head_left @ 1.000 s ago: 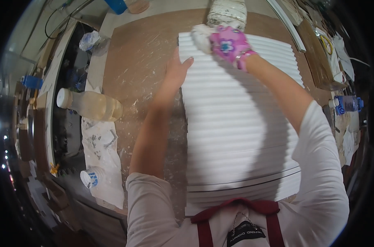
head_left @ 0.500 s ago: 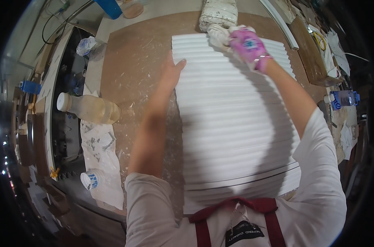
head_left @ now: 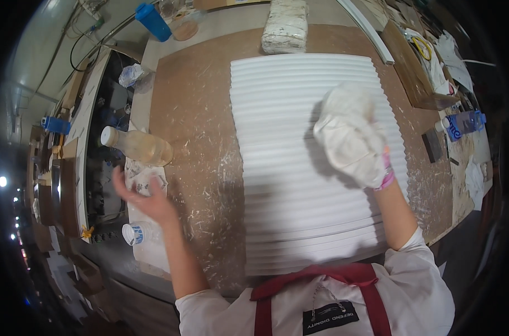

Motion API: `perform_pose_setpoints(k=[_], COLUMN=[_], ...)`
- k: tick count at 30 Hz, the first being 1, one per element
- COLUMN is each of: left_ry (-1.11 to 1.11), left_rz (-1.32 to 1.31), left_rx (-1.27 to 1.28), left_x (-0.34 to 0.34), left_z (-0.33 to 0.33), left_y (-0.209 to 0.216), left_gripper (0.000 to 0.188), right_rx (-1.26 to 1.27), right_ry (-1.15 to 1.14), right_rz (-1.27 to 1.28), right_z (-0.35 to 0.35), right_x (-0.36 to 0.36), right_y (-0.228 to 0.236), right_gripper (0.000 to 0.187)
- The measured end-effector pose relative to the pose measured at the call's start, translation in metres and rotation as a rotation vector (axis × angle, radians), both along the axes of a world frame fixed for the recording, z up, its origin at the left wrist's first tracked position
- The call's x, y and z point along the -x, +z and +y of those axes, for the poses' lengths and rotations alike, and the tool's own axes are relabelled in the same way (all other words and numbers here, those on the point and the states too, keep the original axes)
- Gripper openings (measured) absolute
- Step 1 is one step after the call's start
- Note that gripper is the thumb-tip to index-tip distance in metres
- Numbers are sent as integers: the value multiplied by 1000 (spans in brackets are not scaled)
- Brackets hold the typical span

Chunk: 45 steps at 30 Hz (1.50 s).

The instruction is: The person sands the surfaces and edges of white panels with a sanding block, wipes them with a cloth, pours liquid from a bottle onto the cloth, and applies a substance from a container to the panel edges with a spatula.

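The gloved right hand (head_left: 387,176), fingers hidden, keeps no visible gap in its grip on the white cloth (head_left: 349,134) at 2 o'clock over the ridged panels (head_left: 288,168), while the left hand (head_left: 149,203), grip released, spreads at 8 o'clock near the capped bottle (head_left: 142,148).

Head-worn fisheye view, aimed steeply down from close above.
The white ribbed panel (head_left: 293,168) is framed near the centre, the wearer's white shirt (head_left: 417,280) is caught from above at the lower edge, and straight lines are bent toward the dark rim.
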<state>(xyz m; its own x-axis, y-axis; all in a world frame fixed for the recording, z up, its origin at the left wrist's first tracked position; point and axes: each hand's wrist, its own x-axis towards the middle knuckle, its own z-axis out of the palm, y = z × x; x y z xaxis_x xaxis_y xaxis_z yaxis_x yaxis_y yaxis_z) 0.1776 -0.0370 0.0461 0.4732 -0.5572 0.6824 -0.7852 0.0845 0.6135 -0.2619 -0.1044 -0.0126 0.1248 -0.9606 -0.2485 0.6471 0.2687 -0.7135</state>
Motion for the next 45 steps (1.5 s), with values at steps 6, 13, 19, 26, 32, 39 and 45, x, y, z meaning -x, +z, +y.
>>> perform_pose_setpoints(k=[6, 13, 19, 26, 32, 39, 45], left_ry=[-302, -167, -527, -531, -432, -526, -553], left_rz=[467, -129, -690, -1087, -1234, -1181, -1072], left_rx=[-221, -271, -370, -378, -283, -363, -438], left_x=[-105, -38, 88, 144, 139, 152, 139], left_z=[-22, -64, -27, -24, -39, -20, -16], left_y=[-60, -46, 17, 60, 80, 90, 67], left_gripper=[81, 78, 78, 78, 75, 83, 80], right_rx=[-270, -59, 295, -37, -129, -98, -162], right_ry=[222, 254, 188, 255, 222, 165, 219], right_rz=[-419, -265, -20, -569, -655, -563, -540], right_z=[41, 54, 50, 65, 70, 70, 72], right_x=[-43, -35, -42, -28, -10, -6, -19], right_y=[31, 50, 46, 39, 20, 0, 33], right_gripper=[41, 44, 49, 44, 51, 48, 43])
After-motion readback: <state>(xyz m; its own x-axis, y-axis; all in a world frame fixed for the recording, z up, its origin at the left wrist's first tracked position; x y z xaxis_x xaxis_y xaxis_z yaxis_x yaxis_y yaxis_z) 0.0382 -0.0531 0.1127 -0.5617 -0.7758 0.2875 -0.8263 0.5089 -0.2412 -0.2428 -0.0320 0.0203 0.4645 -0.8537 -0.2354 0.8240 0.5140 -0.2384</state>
